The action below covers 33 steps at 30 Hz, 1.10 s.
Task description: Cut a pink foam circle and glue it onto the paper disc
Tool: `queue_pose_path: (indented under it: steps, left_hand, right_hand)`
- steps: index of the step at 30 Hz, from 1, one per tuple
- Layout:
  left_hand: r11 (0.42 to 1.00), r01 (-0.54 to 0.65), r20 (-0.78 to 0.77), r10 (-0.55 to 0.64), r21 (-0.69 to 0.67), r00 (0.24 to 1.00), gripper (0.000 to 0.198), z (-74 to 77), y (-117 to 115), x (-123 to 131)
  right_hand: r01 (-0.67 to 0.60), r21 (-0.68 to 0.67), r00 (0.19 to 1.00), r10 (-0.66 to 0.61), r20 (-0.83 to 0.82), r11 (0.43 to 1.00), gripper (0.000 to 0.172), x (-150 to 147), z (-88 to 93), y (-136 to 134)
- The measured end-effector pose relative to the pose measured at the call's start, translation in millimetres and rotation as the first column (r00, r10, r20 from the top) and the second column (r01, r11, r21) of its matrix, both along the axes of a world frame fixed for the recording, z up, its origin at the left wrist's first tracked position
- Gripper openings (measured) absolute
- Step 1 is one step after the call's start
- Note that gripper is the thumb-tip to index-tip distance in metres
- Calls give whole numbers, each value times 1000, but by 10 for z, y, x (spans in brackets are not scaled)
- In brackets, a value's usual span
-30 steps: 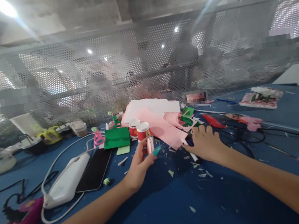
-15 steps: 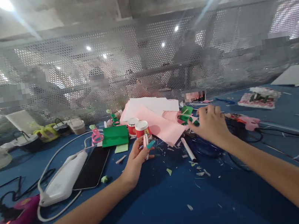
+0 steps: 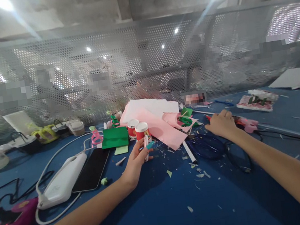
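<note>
My left hand [image 3: 136, 163] is closed, pinching a small whitish-pink folded strip [image 3: 146, 143] between thumb and fingers. A teal tip shows at the thumb; whether it is a nail or a separate piece is unclear. Just behind this hand stand two red-and-white paper cups [image 3: 142, 131]. My right hand [image 3: 221, 126] curls down over the front of what looks like a pink glue gun [image 3: 249, 124], with a clear stick [image 3: 290, 131] trailing behind it. A red tip pokes out left of the fingers, whose ends are mostly hidden. Green-handled scissors [image 3: 185, 121] lie to its left.
White and pink paper sheets [image 3: 151, 106] lie at centre back. Green card [image 3: 114, 137], a phone [image 3: 91, 172] and a white corded device [image 3: 64, 181] are left. A marker [image 3: 190, 152], dark blue coiled loops [image 3: 206, 147] and paper scraps lie centre-right. A perforated screen [image 3: 142, 61] stands behind.
My right hand has moved right and down, away from the green scissors, onto the pink glue gun. My left hand keeps its place with the strip.
</note>
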<state>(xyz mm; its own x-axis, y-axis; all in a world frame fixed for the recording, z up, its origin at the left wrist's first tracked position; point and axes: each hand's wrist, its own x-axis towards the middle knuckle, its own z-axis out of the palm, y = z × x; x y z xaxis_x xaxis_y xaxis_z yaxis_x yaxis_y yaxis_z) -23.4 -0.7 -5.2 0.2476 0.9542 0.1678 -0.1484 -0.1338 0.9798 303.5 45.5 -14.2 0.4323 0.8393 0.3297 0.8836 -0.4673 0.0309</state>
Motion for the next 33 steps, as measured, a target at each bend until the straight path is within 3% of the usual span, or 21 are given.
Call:
queue_pose_path:
  steps: [4,12,17,22,25,28,31,33]
  left_hand:
    - [1000,29,-16,-29,5,999,49,-8,9,-12]
    - [999,41,-25,-41,19,999,50,-38,32,-27]
    - [999,47,-20,-47,19,999,51,-44,35,-34]
    - [1000,27,-13,-27,-4,1000,54,-33,22,-21]
    - [1000,28,-7,-28,-3,1000,55,-16,6,-13]
    - [1000,27,-4,-27,7,1000,53,4,-11,-8]
    - [1000,21,-7,-21,11,1000,50,11,-18,-8]
    - [1000,24,-10,-23,12,1000,48,6,-15,-10]
  right_hand:
    - [-50,-26,999,50,18,998,50,7,-22,0]
    - [-58,23,998,57,29,998,52,14,-101,34]
    - [-69,95,997,66,39,993,36,-11,-119,26]
    - [-41,267,999,30,43,963,46,-136,2,-44]
    - [-82,446,986,137,-94,891,51,-268,106,-95]
    - [-157,499,878,351,-325,852,42,-431,162,-147]
    - [-205,527,787,459,-412,825,38,-606,159,-206]
    - [-214,592,632,572,-523,777,41,-714,151,-252]
